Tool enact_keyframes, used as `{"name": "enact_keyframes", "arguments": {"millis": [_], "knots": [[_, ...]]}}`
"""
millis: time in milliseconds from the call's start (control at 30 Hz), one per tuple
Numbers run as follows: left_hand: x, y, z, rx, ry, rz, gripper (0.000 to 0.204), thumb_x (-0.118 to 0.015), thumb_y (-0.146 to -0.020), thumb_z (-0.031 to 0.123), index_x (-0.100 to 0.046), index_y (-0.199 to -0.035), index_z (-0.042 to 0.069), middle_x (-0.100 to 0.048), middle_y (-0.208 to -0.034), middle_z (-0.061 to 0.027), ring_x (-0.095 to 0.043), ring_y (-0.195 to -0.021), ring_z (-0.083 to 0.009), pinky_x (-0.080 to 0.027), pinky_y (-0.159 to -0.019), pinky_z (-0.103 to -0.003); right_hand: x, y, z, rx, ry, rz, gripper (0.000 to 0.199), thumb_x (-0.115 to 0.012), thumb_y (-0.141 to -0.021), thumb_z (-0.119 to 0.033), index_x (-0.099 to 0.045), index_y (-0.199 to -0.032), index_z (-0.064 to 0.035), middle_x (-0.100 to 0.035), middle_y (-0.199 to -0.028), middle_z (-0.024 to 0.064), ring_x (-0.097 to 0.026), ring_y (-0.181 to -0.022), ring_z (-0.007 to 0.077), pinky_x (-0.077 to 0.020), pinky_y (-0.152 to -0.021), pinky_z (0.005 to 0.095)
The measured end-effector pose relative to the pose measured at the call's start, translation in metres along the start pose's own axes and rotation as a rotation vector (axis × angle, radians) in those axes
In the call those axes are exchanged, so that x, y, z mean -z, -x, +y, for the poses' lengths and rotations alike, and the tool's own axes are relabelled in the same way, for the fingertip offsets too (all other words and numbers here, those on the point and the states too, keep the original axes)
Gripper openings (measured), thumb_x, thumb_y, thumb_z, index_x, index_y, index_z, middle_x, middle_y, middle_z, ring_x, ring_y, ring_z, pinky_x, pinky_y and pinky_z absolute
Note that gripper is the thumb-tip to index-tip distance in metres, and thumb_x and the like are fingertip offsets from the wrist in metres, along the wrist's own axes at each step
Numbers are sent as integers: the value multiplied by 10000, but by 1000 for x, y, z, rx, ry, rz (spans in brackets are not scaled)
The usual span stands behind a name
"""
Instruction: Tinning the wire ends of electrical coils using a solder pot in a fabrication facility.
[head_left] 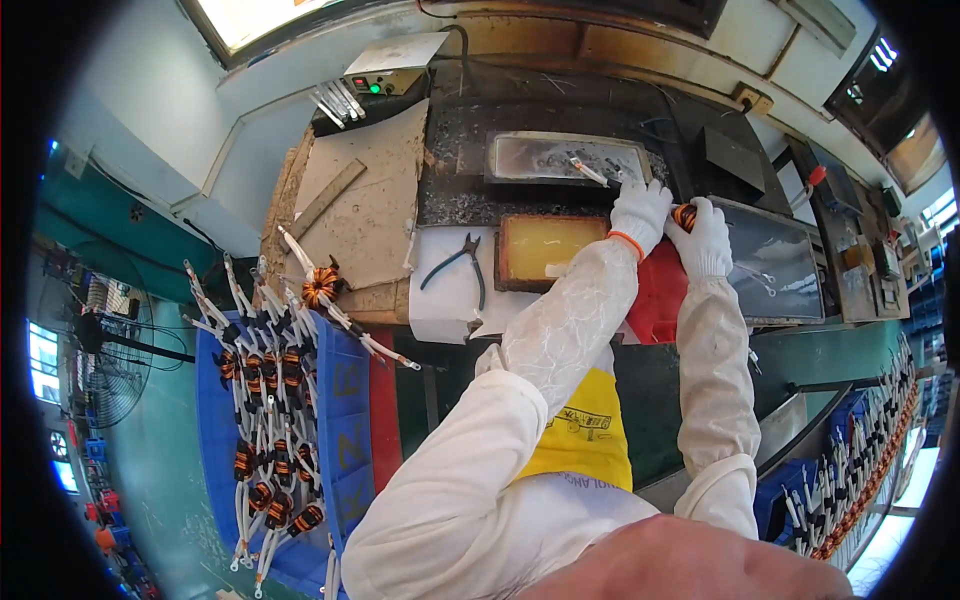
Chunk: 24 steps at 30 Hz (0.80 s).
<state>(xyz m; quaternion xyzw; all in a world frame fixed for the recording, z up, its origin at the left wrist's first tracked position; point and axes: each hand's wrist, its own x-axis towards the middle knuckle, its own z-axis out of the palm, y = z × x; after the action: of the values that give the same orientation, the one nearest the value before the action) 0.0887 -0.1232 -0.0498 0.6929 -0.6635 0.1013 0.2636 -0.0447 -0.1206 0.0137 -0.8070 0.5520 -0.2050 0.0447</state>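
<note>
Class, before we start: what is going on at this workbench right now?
A person in white gloves and sleeve covers holds a copper-wound coil between the left hand and right hand, its white leads reaching over a tray of grey molten metal. A shallow tray of yellow liquid and pliers sit nearby. More coils fill a blue bin at left.

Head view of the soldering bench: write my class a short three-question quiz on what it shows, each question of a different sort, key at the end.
1. True or false: the pliers are in the left hand.
2. Which two hands hold the copper coil?
3. The blue crate of coils lies on the person's: A left, B right.

Key: 1 false, they lie on the white sheet; 2 the left hand and right hand, both gloved; 3 A.
</note>
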Motion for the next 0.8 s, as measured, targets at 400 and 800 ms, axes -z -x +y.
{"name": "enact_keyframes", "arguments": {"millis": [400, 800], "knots": [[3, -1, 2, 22, 19, -44, 158, -570, -882, 172, -624, -1023, 123, -638, -1087, -92, -632, -1047, -286, -422, -1002, -432, 2, 0, -1, -14, -2, -17, 562, -763, -796, -426, -562, -1232, -134, -596, -1142, 173, -615, -1054, 389, -514, -864, 486], [7, -1, 3, 27, 22, -63, 169, -567, -879, 160, -621, -1035, 125, -638, -1090, -92, -628, -1052, -299, -431, -995, -428, 5, 1, -4, -27, -1, -11, 565, -766, -789, -406, -573, -1243, -130, -607, -1157, 176, -618, -1050, 390, -510, -873, 479]]}}
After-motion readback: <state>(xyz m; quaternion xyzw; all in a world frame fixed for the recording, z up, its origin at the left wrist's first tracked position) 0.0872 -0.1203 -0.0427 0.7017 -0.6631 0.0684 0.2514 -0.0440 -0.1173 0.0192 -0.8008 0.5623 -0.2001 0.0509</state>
